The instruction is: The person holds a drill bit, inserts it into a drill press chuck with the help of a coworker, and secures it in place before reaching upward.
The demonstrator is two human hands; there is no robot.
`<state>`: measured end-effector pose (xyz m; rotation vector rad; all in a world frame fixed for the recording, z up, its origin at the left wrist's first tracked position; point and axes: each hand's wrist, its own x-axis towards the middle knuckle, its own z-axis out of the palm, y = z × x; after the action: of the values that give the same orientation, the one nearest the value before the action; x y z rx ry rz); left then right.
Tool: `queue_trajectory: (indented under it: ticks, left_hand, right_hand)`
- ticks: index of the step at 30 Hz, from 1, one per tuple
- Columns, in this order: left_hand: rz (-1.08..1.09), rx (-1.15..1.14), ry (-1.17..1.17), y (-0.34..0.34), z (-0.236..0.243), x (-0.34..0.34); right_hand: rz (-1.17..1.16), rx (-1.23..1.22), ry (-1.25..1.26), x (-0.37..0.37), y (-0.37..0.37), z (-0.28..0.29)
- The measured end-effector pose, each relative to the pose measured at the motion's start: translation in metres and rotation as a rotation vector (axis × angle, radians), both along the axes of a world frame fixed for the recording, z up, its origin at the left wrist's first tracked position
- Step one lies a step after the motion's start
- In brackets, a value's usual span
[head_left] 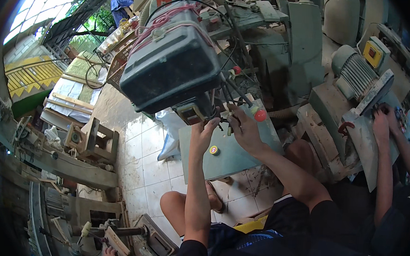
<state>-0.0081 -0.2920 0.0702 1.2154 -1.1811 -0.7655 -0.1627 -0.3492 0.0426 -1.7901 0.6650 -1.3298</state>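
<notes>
In front of me stands a drill press with a dark, boxy head cover (171, 67) tied with pink cord. Beneath it, over the pale green table (194, 158), my two hands come close together by the chuck. My left hand (204, 132) is closed, its thumb upward; the head's lower part partly hides the fingers. My right hand (243, 130) pinches at a small pale piece (225, 114) between the hands, whose kind I cannot make out. A small round yellow piece (214, 150) lies on the table below them. Red ball knobs (260, 115) sit right of my right hand.
At right, a co-worker's hands (385, 118) work beside a motor-driven machine (358, 76). Another person's hand (109, 254) shows at the lower left, near a machine with a shaft (114, 231). Wooden frames (91, 142) stand left, on the tiled floor (150, 148). A white sack (170, 140) lies behind the table.
</notes>
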Motion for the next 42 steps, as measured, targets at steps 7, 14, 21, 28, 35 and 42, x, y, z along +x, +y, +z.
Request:
queue_trajectory:
  ticks: [7,14,21,28,35,42]
  left_hand:
    - [0.006,-0.038,0.018,0.001,0.001,-0.001]
    - [0.009,0.001,0.002,0.003,0.002,-0.003]
    - [0.022,0.047,-0.022,0.001,0.005,-0.002]
    - [0.020,-0.011,-0.049,0.001,0.006,-0.007]
    - [0.041,-0.072,0.036,0.000,0.007,-0.015]
    - [0.013,-0.052,-0.083,0.006,0.010,-0.010]
  right_hand:
    - [0.279,-0.194,0.199,-0.027,-0.015,0.013]
    - [0.085,-0.568,0.564,-0.027,-0.031,-0.005]
    - [-0.035,-0.631,0.396,-0.005,-0.041,-0.019]
    - [0.063,-0.268,0.396,0.001,-0.019,-0.014]
    - [0.175,0.411,0.167,0.007,-0.009,0.016]
    - [-0.179,0.069,0.203,-0.049,-0.031,0.027]
